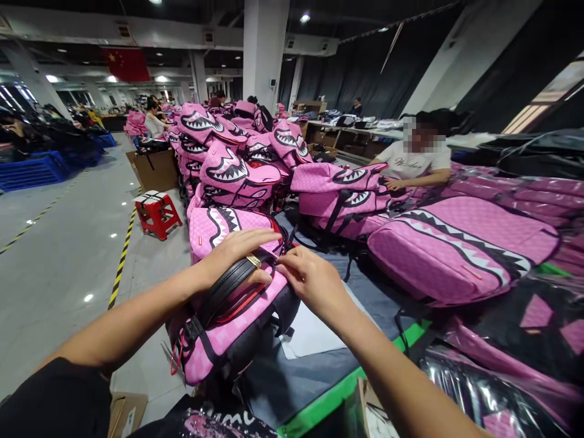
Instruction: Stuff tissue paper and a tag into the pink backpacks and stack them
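A pink backpack (201, 365) with black trim and a red-edged opening lies tilted in front of me. My left hand (237, 252) reaches across it, fingers stretched over the top and thumb below, around a black strap (223, 292) with a gold buckle (253, 261). Just to the right, my right hand (305, 277) pinches close to the strap's far end; what is between its fingertips is too small to make out. Behind both hands rises a shark-mouth print (223, 222) on pink checked fabric. A red cord (176, 359) hangs at the bag's lower left.
Pink backpacks (228, 167) are piled ahead, and another backpack (460, 249) lies right. A white sheet (314, 331) rests on the dark, green-edged table (278, 389). Across it sits a co-worker (415, 161). A red stool (158, 216) stands on the floor, left.
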Motion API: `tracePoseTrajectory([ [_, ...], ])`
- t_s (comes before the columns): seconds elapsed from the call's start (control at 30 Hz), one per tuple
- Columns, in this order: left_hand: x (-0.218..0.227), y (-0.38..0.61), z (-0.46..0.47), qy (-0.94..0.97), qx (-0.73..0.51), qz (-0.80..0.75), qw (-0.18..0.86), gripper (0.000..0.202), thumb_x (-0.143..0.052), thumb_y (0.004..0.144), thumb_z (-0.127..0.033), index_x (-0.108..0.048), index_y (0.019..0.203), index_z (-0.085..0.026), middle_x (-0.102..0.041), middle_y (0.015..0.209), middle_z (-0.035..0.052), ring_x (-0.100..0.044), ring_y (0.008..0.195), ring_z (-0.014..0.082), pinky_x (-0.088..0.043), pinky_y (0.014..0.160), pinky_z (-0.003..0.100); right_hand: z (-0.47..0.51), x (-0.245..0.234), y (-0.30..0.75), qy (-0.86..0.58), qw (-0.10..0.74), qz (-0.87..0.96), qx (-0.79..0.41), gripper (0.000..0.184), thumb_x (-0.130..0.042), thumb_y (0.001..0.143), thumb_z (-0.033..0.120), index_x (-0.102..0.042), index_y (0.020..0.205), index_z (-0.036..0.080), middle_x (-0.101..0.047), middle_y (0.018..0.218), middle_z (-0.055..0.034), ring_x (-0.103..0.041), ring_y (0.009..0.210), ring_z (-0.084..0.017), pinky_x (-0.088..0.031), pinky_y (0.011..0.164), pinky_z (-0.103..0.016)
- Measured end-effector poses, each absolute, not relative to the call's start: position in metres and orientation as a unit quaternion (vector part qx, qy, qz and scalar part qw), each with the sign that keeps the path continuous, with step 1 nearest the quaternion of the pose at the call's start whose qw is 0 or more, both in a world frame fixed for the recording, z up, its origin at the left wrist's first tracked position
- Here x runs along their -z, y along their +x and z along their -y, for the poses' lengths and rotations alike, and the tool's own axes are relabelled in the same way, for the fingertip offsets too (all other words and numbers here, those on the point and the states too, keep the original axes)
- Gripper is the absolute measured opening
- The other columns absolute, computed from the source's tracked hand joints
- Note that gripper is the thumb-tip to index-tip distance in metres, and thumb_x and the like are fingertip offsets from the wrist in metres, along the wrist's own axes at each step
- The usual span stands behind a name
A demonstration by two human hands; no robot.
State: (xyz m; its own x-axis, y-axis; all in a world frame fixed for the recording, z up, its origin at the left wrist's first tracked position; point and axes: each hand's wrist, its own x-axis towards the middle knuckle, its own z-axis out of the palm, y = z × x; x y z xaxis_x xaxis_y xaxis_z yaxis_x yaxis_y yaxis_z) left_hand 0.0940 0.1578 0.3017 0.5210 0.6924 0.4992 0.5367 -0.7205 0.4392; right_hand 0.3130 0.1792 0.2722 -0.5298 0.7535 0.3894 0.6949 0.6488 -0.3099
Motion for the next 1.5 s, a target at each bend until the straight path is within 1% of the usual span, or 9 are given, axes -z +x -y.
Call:
tracePoseTrajectory([
  [0.13, -0.294, 0.088, -0.165, 0.846, -0.375, -0.328, 0.189, 0.032, -0.065, 0.09, -0.047, -0.075, 0.099, -0.019, -0.074, 0.116, 0.0112, -0.067, 0.115, 0.0253, -0.048, 0.103, 0.038, -0.178, -0.299, 0.313, -0.414, 0.12, 0.897, 0.1, 0.02, -0.052, 0.092, 0.011, -0.072, 0.093, 0.015, -0.069, 0.085, -0.0096, -0.06, 0.076, -0.019, -0.032, 0.066, -0.032],
  [0.33, -0.281, 0.093, -0.186, 0.733, -0.442, -0.486, 0.174, 0.036, -0.059, 0.092, -0.048, -0.077, 0.09, -0.017, -0.076, 0.084, 0.0055, -0.069, 0.08, 0.0181, -0.05, 0.078, 0.027, -0.133, -0.308, 0.309, -0.288, 0.218, 0.926, 0.11, 0.028, -0.042, 0.098, 0.015, -0.059, 0.076, 0.018, -0.059, 0.064, -0.0028, -0.049, 0.056, -0.014, -0.029, 0.062, -0.029],
  [0.43, -0.288, 0.1, -0.197, 0.761, -0.43, -0.467, 0.131, 0.029, -0.058, 0.094, -0.04, -0.076, 0.087, -0.018, -0.074, 0.085, 0.0046, -0.068, 0.085, 0.0193, -0.049, 0.083, 0.03, -0.121, -0.297, 0.306, -0.294, 0.222, 0.929, 0.038, 0.027, -0.04, 0.1, 0.024, -0.056, 0.079, 0.02, -0.061, 0.065, -0.0022, -0.05, 0.055, -0.014, -0.03, 0.058, -0.028],
  [0.6, -0.306, 0.082, -0.177, 0.912, -0.289, -0.224, 0.187, 0.016, -0.065, 0.09, -0.034, -0.071, 0.094, -0.02, -0.07, 0.117, 0.01, -0.06, 0.119, 0.0241, -0.042, 0.106, 0.036, -0.119, -0.292, 0.326, -0.345, 0.191, 0.915, -0.085, 0.024, -0.041, 0.1, 0.028, -0.053, 0.079, 0.023, -0.062, 0.065, -0.0011, -0.054, 0.053, -0.014, -0.035, 0.053, -0.026],
  [0.87, -0.28, 0.099, -0.16, 0.733, -0.484, -0.275, 0.39, 0.022, -0.069, 0.085, -0.036, -0.062, 0.082, -0.016, -0.071, 0.101, 0.0084, -0.066, 0.099, 0.0205, -0.05, 0.089, 0.031, -0.077, -0.319, 0.306, -0.283, 0.135, 0.946, -0.077, 0.027, -0.036, 0.097, 0.017, -0.054, 0.077, 0.022, -0.061, 0.066, -0.0022, -0.051, 0.057, -0.014, -0.037, 0.057, -0.027],
  [1.1, -0.283, 0.129, -0.166, 0.728, -0.516, -0.359, 0.272, 0.016, -0.069, 0.087, -0.031, -0.066, 0.08, -0.018, -0.071, 0.078, 0.001, -0.063, 0.076, 0.016, -0.046, 0.086, 0.032, -0.052, -0.294, 0.3, -0.395, 0.157, 0.905, 0.033, 0.027, -0.042, 0.099, 0.022, -0.053, 0.075, 0.021, -0.06, 0.061, -0.001, -0.051, 0.051, -0.013, -0.032, 0.054, -0.027],
  [1.23, -0.282, 0.141, -0.171, 0.754, -0.511, -0.337, 0.24, 0.016, -0.063, 0.092, -0.031, -0.065, 0.084, -0.017, -0.073, 0.088, 0.0051, -0.066, 0.085, 0.019, -0.047, 0.087, 0.034, -0.053, -0.285, 0.3, -0.441, 0.199, 0.874, -0.035, 0.027, -0.044, 0.1, 0.024, -0.059, 0.078, 0.02, -0.066, 0.068, -0.0023, -0.059, 0.058, -0.014, -0.039, 0.06, -0.025],
  [1.37, -0.292, 0.143, -0.176, 0.906, -0.373, -0.114, 0.165, 0.011, -0.063, 0.09, -0.028, -0.064, 0.097, -0.018, -0.07, 0.111, 0.0108, -0.063, 0.11, 0.0232, -0.046, 0.099, 0.036, -0.049, -0.257, 0.34, -0.533, 0.347, 0.761, -0.126, 0.023, -0.051, 0.098, 0.039, -0.067, 0.095, 0.022, -0.072, 0.086, -0.0054, -0.066, 0.076, -0.018, -0.05, 0.073, -0.029],
  [1.5, -0.32, 0.158, -0.185, 0.952, -0.271, -0.138, 0.02, 0.025, -0.061, 0.092, -0.036, -0.06, 0.075, -0.019, -0.07, 0.081, 0.0072, -0.067, 0.082, 0.0198, -0.05, 0.084, 0.031, -0.044, -0.169, 0.378, -0.628, 0.501, 0.535, -0.263, 0.053, -0.053, 0.084, 0.073, -0.069, 0.1, 0.024, -0.073, 0.098, -0.0113, -0.071, 0.088, -0.028, -0.059, 0.073, -0.04],
])
